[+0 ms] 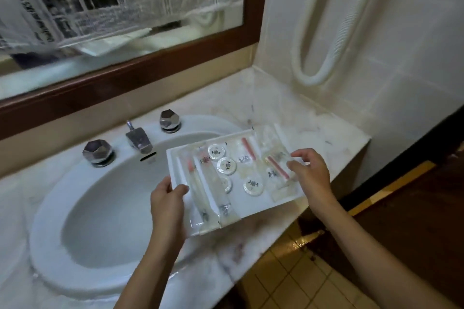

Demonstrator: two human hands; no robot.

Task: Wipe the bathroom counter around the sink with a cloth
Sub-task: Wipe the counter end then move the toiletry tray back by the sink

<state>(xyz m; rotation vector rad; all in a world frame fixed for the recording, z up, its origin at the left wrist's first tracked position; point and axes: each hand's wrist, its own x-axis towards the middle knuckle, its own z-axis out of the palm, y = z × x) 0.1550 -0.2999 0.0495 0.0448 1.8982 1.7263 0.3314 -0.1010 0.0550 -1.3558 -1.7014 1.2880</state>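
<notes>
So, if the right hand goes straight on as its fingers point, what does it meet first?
The sachets at the right of the tray; the right hand may already touch them.

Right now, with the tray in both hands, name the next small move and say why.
Probably set the tray down at the far right of the counter. The left hand and right hand both hold it by its edges above the sink rim, so neither is free to wipe.
</notes>
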